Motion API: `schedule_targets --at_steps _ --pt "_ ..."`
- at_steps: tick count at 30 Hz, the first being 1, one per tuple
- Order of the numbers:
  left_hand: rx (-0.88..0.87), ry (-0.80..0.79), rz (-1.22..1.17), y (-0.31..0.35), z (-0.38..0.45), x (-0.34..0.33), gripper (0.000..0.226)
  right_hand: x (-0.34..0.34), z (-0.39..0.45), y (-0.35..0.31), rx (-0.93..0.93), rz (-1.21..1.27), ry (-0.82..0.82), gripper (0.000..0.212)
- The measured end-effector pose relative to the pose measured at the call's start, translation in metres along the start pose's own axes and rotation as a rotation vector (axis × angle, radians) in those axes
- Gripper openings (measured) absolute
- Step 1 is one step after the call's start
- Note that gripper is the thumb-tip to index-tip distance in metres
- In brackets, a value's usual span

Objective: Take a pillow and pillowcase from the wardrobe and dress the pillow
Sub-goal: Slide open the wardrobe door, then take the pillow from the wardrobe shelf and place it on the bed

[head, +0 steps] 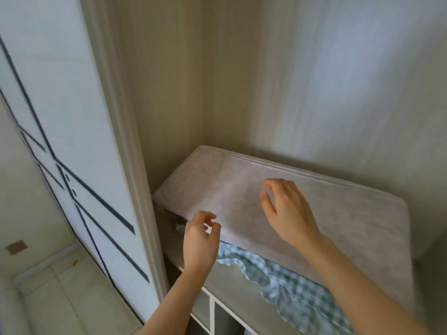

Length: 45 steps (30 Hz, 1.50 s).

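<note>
A flat grey-white pillow [242, 189] lies on a wardrobe shelf [232, 288], tilted up toward the back wall. Under its front edge lies a crumpled blue-and-white checked pillowcase [285, 284], hanging over the shelf's front. My left hand [199, 240] hovers at the pillow's front left edge, fingers curled and apart, holding nothing. My right hand [287, 211] is above the middle of the pillow, fingers spread, just off its surface. Whether either hand touches the pillow is unclear.
The wardrobe's beige side wall [164, 93] and back wall [338, 81] enclose the shelf. A white door [60, 117] with dark diagonal lines stands to the left. Open compartments [225, 317] lie below the shelf. Pale floor tiles [60, 293] show at lower left.
</note>
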<state>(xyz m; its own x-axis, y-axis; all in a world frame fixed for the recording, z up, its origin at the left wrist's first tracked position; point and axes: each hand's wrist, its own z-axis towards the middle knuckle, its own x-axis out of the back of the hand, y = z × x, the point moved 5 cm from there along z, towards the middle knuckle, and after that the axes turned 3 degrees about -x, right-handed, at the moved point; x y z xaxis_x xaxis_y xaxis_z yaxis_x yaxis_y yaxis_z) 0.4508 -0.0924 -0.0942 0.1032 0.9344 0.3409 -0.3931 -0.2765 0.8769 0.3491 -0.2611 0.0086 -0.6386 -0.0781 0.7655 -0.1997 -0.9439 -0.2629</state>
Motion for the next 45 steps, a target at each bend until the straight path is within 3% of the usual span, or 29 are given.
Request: schedule_targets --at_steps 2,5,11,16,20,24,30,36,45 --pt "0.21 -0.076 -0.02 -0.02 0.008 -0.026 0.017 -0.005 0.006 0.027 -0.08 -0.026 -0.023 0.029" --pt "0.43 -0.151 -0.08 -0.042 0.013 -0.056 0.037 -0.018 0.019 0.064 -0.168 -0.08 -0.066 0.031" --pt "0.544 -0.074 -0.102 -0.063 0.023 -0.074 0.035 -0.049 0.064 0.117 -0.253 -0.22 -0.17 0.037" --pt "0.603 0.058 -0.212 -0.066 0.016 -0.082 0.053 -0.079 0.104 0.149 -0.223 -0.33 -0.222 0.048" --pt "0.758 0.092 -0.373 -0.077 0.015 -0.08 0.073 -0.111 0.111 0.183 -0.382 -0.362 -0.39 0.064" --pt "0.667 0.053 -0.536 -0.074 0.019 -0.088 0.085 -0.122 0.109 0.195 -0.4 -0.415 -0.369 0.066" --pt "0.729 0.041 -0.654 -0.071 0.006 -0.104 0.089 -0.12 0.125 0.189 -0.484 -0.504 -0.378 0.079" --pt "0.494 0.076 -0.59 -0.052 0.006 -0.102 0.105 -0.107 0.118 0.184 -0.522 -0.48 -0.352 0.097" --pt "0.208 0.123 -0.596 0.018 0.015 -0.066 0.108 -0.022 0.089 0.178 -0.686 -0.369 -0.041 0.094"
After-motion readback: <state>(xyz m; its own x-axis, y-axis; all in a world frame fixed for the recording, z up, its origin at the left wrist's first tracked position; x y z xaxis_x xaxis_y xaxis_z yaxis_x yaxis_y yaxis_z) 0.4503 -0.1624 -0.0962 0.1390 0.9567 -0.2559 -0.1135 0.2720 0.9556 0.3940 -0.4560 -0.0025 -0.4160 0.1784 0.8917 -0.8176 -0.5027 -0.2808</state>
